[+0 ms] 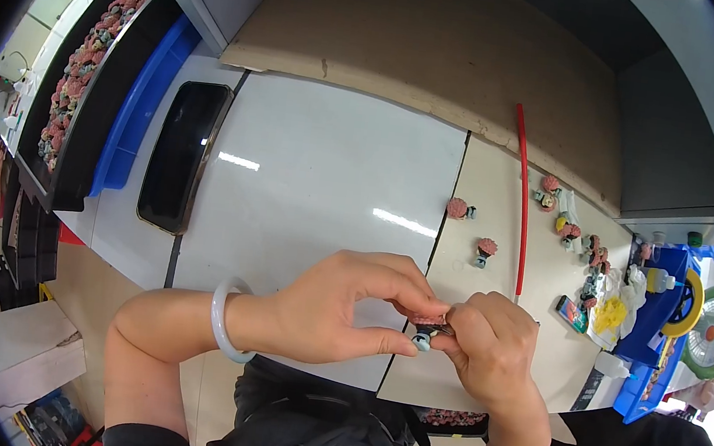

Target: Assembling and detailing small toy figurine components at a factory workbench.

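Head view: figurine [422, 341] between fingers [387, 342]

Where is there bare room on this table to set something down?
Bare: the white surface between black phone and two loose figurines, beyond the left hand. Crowded: right of the red strip, with more figurines and yellow crumpled material.

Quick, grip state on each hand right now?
Left hand: closed, holding a small figurine.
Right hand: curled closed at the figurine; what it pinches is hidden.
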A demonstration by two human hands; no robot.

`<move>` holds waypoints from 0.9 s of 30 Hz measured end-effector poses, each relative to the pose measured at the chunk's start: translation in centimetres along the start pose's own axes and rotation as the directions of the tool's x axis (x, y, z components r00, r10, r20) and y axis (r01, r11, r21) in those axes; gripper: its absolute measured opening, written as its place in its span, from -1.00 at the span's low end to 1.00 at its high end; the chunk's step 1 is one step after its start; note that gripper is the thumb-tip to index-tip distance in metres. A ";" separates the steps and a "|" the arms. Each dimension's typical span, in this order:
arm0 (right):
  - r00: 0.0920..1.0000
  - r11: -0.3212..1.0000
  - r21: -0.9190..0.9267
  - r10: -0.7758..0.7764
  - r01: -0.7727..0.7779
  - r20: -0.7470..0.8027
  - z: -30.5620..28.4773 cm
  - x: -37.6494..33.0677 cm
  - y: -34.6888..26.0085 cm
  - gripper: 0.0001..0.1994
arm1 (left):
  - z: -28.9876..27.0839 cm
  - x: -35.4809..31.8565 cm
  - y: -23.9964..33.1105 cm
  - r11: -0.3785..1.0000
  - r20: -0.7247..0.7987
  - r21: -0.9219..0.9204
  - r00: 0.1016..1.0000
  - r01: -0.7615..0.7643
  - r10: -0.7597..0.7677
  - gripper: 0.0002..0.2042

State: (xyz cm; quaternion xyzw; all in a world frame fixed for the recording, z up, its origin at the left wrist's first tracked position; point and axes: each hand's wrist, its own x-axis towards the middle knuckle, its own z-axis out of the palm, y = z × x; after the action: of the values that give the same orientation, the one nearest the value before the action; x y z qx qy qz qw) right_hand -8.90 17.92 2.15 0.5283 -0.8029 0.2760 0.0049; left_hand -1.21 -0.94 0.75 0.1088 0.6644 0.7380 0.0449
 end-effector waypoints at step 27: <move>1.000 0.996 0.083 0.013 -0.014 0.013 -0.5 -0.5 0.4 -0.72 | 0.8 -0.4 -0.7 0.959 0.003 -0.278 0.999 0.053 -0.054 -0.66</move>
State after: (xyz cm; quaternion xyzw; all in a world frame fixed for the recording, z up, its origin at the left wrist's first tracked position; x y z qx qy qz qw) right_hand -9.19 18.65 2.20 0.5244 -0.7943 0.3057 -0.0240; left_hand -0.75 -0.17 0.10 0.0817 0.5570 0.8228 0.0780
